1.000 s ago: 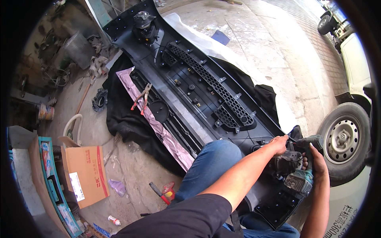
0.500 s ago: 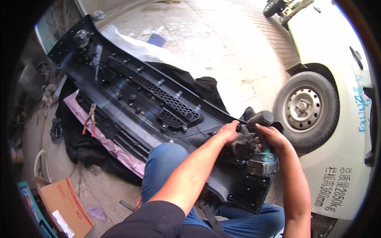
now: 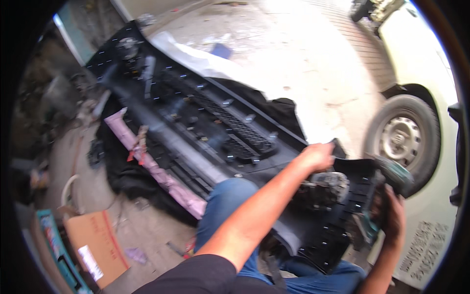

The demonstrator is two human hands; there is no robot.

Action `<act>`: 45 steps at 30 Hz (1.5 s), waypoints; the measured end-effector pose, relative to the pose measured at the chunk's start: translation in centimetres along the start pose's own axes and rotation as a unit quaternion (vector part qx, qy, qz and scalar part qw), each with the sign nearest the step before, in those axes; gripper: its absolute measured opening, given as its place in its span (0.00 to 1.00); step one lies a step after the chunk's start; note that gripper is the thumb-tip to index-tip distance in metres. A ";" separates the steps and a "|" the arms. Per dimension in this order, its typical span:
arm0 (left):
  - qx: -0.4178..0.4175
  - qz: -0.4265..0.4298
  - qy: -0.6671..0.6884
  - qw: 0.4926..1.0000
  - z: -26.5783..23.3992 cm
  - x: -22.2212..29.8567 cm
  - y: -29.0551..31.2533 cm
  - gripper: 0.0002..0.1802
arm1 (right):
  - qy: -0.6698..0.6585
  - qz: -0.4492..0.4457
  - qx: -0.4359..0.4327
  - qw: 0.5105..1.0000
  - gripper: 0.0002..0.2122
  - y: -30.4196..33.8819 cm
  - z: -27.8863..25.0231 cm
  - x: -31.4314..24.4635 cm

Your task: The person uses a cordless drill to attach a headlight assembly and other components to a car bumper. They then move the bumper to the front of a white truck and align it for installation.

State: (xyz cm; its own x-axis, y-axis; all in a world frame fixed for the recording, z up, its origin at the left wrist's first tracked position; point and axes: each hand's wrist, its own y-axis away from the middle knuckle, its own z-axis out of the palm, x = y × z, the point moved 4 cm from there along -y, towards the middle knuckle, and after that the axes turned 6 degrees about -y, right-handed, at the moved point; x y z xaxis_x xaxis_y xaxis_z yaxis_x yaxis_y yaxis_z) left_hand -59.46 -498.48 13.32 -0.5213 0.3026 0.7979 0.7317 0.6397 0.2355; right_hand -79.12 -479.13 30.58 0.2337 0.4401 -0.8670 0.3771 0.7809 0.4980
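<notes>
Left hand presses big bendy black bumper near right end. Right hand wrapped around heavy green drill; hold bumper by stiff edge.

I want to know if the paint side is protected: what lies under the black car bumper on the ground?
A black cloth and a pink strip show under the black bumper along its near edge. Whether they reach beneath its middle is hidden by the bumper itself.

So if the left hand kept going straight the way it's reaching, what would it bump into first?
Probably the upper edge of the black bumper that the left hand already rests on; beyond it, the car wheel. Depth is unclear.
</notes>
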 end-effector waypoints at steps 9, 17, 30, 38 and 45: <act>0.256 0.054 -0.109 0.959 -13.5 -12.9 17.8 0.22 | 0.000 -0.151 0.167 0.974 0.16 4.9 -18.7 3.2; 0.137 -0.235 -0.274 0.922 -2.7 -28.7 40.1 0.31 | 0.119 0.004 0.248 0.961 0.18 3.7 -25.7 11.4; 0.082 -0.189 -0.372 0.905 -4.1 -30.7 41.8 0.18 | 0.132 0.088 0.178 0.971 0.13 1.4 -28.3 17.2; 0.097 -0.217 -0.424 0.874 -6.1 -33.0 41.4 0.09 | 0.147 0.146 0.127 0.970 0.15 0.6 -28.5 18.0; 0.078 -0.256 -0.400 0.877 -6.7 -33.3 42.1 0.08 | 0.177 0.124 0.141 0.966 0.11 0.2 -26.6 18.3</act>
State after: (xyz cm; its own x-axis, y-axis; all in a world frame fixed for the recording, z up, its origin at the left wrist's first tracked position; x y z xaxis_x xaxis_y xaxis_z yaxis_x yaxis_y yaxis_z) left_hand -8.35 -486.38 0.37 -0.9505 0.3068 -0.0493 0.2757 0.9060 0.3213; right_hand -98.64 -459.14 14.31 0.0462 0.7603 -0.6479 0.5900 0.5026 0.6319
